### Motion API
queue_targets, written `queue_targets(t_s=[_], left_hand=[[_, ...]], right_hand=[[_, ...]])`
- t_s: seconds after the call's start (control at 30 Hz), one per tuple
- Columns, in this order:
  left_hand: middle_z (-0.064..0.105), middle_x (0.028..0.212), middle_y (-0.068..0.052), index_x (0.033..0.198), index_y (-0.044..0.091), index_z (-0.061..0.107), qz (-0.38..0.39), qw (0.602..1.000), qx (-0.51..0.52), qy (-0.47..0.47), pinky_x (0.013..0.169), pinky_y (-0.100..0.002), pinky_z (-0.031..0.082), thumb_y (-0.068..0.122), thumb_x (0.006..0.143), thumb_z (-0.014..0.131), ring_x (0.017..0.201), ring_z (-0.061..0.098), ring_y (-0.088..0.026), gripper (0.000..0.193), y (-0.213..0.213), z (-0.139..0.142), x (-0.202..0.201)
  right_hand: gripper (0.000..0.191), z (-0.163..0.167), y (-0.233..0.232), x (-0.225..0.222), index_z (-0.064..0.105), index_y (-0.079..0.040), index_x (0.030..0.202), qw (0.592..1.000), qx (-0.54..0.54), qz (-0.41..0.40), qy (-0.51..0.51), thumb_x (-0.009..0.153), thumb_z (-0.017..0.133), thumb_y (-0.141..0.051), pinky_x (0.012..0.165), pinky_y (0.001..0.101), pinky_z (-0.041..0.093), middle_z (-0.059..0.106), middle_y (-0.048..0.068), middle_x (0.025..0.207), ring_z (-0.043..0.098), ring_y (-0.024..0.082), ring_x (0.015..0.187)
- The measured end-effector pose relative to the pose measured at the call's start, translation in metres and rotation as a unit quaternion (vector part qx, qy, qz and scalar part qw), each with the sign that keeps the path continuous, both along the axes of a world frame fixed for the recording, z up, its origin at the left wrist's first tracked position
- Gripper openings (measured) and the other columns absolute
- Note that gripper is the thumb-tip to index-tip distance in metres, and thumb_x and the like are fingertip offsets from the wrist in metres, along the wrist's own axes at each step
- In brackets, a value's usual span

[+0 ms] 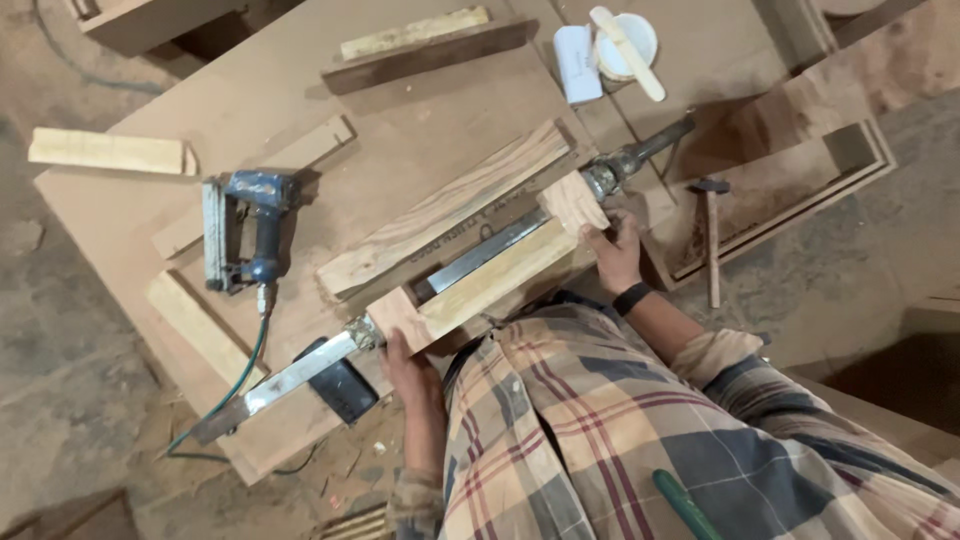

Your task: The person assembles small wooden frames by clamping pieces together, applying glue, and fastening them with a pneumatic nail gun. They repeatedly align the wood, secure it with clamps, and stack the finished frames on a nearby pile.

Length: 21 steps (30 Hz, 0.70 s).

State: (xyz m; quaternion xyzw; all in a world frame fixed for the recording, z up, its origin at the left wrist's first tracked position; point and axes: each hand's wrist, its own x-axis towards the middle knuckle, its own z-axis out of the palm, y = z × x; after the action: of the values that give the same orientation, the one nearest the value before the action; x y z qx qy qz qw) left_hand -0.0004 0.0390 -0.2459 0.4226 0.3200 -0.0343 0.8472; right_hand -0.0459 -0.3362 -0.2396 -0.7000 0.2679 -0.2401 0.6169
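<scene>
Hands gripping clamped wood frame ends (white square package beside tub).

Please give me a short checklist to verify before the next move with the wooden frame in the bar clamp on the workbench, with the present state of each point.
1. Left hand on the near-left corner of the wooden frame: ok.
2. Right hand at the corner block by the clamp screw: ok.
3. Bar clamp spans the frame's length: ok.
4. Clamp tight on the joints: cannot tell.
5. Nail gun lies apart from both hands: ok.
6. Hammer lies off the bench, to the right: ok.
</scene>
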Motion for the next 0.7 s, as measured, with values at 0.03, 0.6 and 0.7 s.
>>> queue_targets(t_s=[0.03,0.6,0.7], left_hand=[[0.066,0.127,-0.013,0.139,-0.003,0.051,0.006,1.000,-0.002,-0.004,0.100,-0.039,0.055,0.019,0.098,0.065,0.114,0.066,-0.024,0.048,-0.004,-0.002,0.005],[0.072,0.097,-0.018,0.116,-0.004,0.065,-0.142,0.980,0.009,0.140,0.068,-0.037,0.058,0.054,0.100,0.056,0.081,0.072,-0.026,0.061,-0.006,-0.011,0.009],[0.075,0.091,-0.017,0.107,-0.007,0.068,-0.147,0.981,0.039,0.122,0.067,-0.035,0.058,0.056,0.100,0.059,0.077,0.073,-0.025,0.064,-0.006,-0.020,0.022]], right_hand=[[0.039,0.000,0.002,0.003,0.049,-0.002,0.125,0.999,0.038,-0.019,0.003,0.097,0.075,-0.010,0.091,0.0313,0.052,0.060,0.006,0.115,0.058,0.015,0.104],[0.049,0.006,-0.003,0.038,0.057,-0.009,0.132,0.904,0.354,0.094,0.221,0.103,0.050,-0.049,0.079,0.0434,0.060,0.072,0.008,0.111,0.073,0.024,0.093],[0.053,0.002,-0.008,0.040,0.051,-0.005,0.125,0.918,0.287,0.079,0.264,0.107,0.050,-0.055,0.077,0.0509,0.059,0.067,0.014,0.101,0.071,0.029,0.088]])
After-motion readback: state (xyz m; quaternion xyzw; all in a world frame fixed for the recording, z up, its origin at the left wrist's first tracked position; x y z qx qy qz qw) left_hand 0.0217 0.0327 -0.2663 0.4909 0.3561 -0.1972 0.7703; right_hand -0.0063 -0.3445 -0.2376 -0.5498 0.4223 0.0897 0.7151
